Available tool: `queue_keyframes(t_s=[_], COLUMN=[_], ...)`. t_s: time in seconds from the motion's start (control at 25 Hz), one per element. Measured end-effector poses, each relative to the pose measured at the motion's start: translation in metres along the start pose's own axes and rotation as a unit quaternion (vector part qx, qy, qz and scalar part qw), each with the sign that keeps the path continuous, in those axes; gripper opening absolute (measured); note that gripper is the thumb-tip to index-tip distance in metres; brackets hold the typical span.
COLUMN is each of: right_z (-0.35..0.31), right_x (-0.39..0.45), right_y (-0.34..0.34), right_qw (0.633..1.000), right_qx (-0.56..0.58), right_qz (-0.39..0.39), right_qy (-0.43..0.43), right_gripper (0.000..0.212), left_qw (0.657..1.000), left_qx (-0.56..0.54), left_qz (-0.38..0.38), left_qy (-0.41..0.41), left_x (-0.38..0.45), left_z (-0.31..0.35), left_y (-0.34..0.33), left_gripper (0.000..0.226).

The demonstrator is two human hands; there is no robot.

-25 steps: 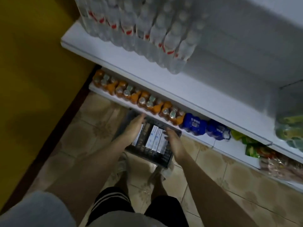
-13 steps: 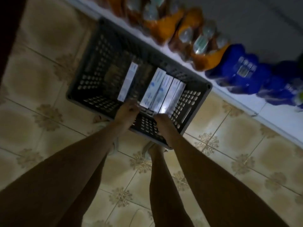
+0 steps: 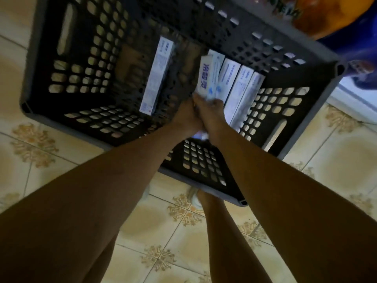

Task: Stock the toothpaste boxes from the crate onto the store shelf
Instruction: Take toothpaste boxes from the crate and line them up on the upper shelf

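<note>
— Overhead, head view: where do the boxes lie relative to the hands?

— Directly ahead of both, inside the dark grey perforated plastic crate point(image 3: 67, 111) standing on patterned beige floor tiles point(image 3: 336, 160). Left hand point(image 3: 186, 117) and right hand point(image 3: 213, 114) pressed together at the near end of a row of white, blue-printed cardboard toothpaste boxes point(image 3: 234, 86).

— Long axis?

— Running away from the hands, toward the crate's far wall; near ends reachable, far ends pointing at the shelf side.

— Grip state?

— Both hands curled round the near end of the leftmost two boxes point(image 3: 209, 78), raised slightly above their neighbours. Exact finger placement hidden by the knuckles.

— Anything else in the crate?

— One separate white toothpaste box point(image 3: 157, 76), lying alone, well apart to the left, same orientation.

— Nearer hand for that one?

— Left, judged from position.

— Destination?

— Probably up and forward; only an orange bottle pack point(image 3: 318, 15) and a blue pack point(image 3: 350, 33) visible at the top right edge.
</note>
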State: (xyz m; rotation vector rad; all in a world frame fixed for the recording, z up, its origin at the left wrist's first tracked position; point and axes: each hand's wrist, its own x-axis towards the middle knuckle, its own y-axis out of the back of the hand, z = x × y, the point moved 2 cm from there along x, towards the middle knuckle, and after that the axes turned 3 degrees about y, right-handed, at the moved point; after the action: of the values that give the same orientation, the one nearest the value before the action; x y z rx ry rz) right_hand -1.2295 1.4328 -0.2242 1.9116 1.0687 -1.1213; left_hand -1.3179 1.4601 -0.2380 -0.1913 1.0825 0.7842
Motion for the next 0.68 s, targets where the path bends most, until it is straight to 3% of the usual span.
queue_keyframes(t_s=[0.12,0.16,0.28,0.36,0.52,0.6,0.68], right_z=[0.005,0.006,0.009,0.012,0.018,0.026,0.031], right_x=[-0.021,-0.025,-0.032,-0.030,-0.016,-0.004,0.004], right_y=[0.020,0.025,0.029,0.028,0.022,0.018,0.013], right_qw=[1.000,0.999,0.992,0.984,0.983,0.980,0.980], right_qx=[-0.021,-0.035,-0.051,-0.043,0.023,0.039,0.047], right_qz=[0.011,-0.006,-0.107,-0.156,-0.167,-0.174,-0.178], right_qy=[0.010,0.008,-0.045,-0.071,-0.077,-0.084,-0.078], right_gripper=[0.045,0.045,0.047,0.041,0.043,0.047,0.045], left_qw=[0.980,0.980,0.996,0.980,0.974,0.972,0.963], left_qx=[-0.076,-0.086,-0.030,0.064,0.090,0.121,0.159], left_qz=[-0.173,-0.167,0.063,0.172,0.177,0.164,0.187], left_qy=[0.059,0.068,0.055,0.071,0.111,0.117,0.108], left_x=[-0.035,-0.041,-0.027,-0.008,0.035,0.050,0.057], left_z=[0.002,0.002,-0.012,-0.027,-0.049,-0.051,-0.051], left_y=[0.015,0.026,0.068,0.094,0.100,0.086,0.079], left_gripper=[0.048,0.040,0.023,0.044,0.092,0.097,0.087])
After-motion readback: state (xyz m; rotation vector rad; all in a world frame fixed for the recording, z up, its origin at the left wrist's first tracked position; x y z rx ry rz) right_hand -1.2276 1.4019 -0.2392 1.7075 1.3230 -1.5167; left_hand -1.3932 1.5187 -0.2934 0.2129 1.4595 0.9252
